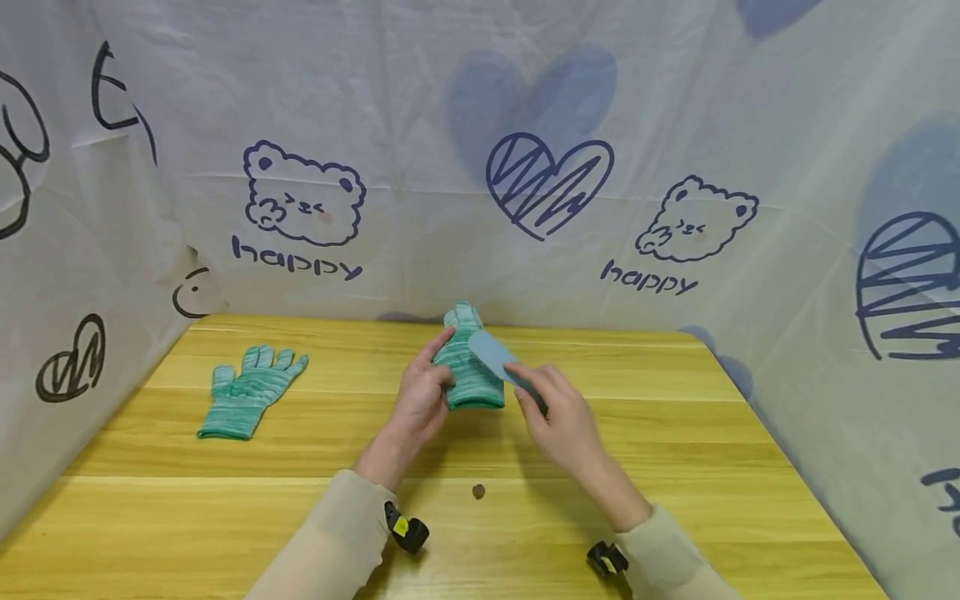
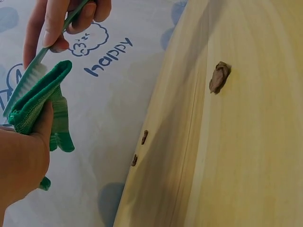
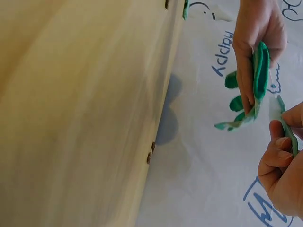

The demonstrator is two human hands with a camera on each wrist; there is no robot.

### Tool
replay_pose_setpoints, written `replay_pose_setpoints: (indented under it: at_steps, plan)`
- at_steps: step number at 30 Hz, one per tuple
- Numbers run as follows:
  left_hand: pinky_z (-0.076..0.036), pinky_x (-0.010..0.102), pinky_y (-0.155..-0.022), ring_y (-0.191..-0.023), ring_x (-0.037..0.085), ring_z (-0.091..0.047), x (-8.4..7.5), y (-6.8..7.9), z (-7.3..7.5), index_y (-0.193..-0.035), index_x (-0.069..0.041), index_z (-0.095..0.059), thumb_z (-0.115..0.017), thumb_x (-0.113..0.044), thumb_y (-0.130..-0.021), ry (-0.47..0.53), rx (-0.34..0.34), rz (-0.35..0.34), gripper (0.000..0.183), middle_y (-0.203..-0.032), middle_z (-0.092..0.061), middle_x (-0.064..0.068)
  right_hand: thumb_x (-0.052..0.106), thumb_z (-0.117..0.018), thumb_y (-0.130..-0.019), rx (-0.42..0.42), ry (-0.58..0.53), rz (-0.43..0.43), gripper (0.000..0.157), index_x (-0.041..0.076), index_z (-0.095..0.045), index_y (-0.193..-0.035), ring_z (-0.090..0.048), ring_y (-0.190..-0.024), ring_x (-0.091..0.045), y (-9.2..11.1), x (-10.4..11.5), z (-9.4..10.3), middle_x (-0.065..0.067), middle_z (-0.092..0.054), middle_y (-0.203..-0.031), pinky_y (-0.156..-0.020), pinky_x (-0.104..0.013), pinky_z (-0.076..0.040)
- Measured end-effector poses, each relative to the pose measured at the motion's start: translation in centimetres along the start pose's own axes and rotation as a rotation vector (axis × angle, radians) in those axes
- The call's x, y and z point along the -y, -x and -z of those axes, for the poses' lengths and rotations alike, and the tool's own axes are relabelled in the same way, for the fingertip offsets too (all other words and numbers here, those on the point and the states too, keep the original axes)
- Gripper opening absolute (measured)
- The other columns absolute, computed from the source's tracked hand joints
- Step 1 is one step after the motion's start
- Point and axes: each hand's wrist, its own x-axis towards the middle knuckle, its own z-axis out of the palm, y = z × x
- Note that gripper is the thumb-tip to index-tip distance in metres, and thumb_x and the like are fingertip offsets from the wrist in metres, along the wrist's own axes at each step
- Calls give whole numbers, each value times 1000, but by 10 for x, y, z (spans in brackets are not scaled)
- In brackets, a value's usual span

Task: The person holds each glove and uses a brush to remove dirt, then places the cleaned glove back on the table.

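My left hand (image 1: 422,398) holds up a green-and-white knit glove (image 1: 471,379) over the table, its fingers pointing away and its cuff toward me. The thumb lies across the glove's side. In my right hand (image 1: 564,421) is a light blue brush (image 1: 491,354), pinched by the handle. Its head overlaps the face of the glove in the head view. White bristles (image 2: 35,78) show in the left wrist view, turned toward the glove right at the cuff. In the right wrist view, the brush (image 3: 283,116) stands slightly apart from the glove (image 3: 259,78).
A matching green glove (image 1: 251,396) lies flat at the left of the wooden table (image 1: 337,525). A small brown lump (image 1: 478,492) sits on the wood between my forearms. Further brown bits (image 2: 144,137) show near the far edge. Printed white cloth (image 1: 420,167) hangs behind the table.
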Motion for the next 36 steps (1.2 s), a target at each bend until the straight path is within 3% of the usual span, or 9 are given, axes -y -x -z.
replay_pose_setpoints:
  at_steps: [5, 10, 17, 23, 30, 36]
  plan:
    - [-44, 20, -71, -106, 21, -43, 0, 1, -1, -163, -12, -35, -34, 20, -85, -33, 67, 10, 84, -151, -32, 19, 5, -69, -98, 48, 6, 26, 39, 13, -69, -135, -51, -73, -12, 2, 5, -5, -5, -66, -104, -60, -27, -46]
    - [-48, 21, -76, -111, 22, -46, 0, 2, -2, -165, -11, -29, -32, 19, -84, -50, 154, 8, 86, -156, -29, 22, 4, -70, -97, 79, 12, 39, 39, 13, -69, -135, -56, -78, -14, 4, 7, -8, -7, -67, -108, -63, -28, -49]
    - [-48, 21, -73, -113, 22, -47, 0, 4, -3, -164, -13, -31, -33, 20, -85, -47, 155, 15, 86, -159, -29, 18, 4, -69, -98, 86, 24, -2, 38, 14, -69, -135, -57, -79, -13, 4, 6, -8, -6, -67, -109, -64, -27, -50]
    - [-47, 21, -66, -99, 19, -51, 0, 4, -3, -164, -14, -30, -33, 19, -86, -35, 170, 16, 85, -153, -34, 19, 2, -69, -97, 36, 33, 0, 39, 13, -69, -134, -52, -71, -11, 4, 5, -8, -5, -66, -104, -58, -25, -46]
    - [-46, 21, -64, -96, 18, -50, 0, 4, -4, -164, -15, -31, -33, 20, -87, -18, 172, 22, 85, -149, -34, 17, 2, -70, -96, -10, 36, 10, 38, 12, -70, -133, -51, -69, -10, 4, 3, -9, -7, -66, -103, -57, -25, -46]
    - [-42, 19, -59, -81, 14, -48, -1, 5, -4, -164, -16, -31, -32, 20, -89, -2, 155, 27, 84, -139, -40, 13, 0, -70, -96, -34, 46, -6, 39, 11, -71, -133, -50, -67, -9, 3, 0, -8, -7, -66, -100, -55, -24, -43]
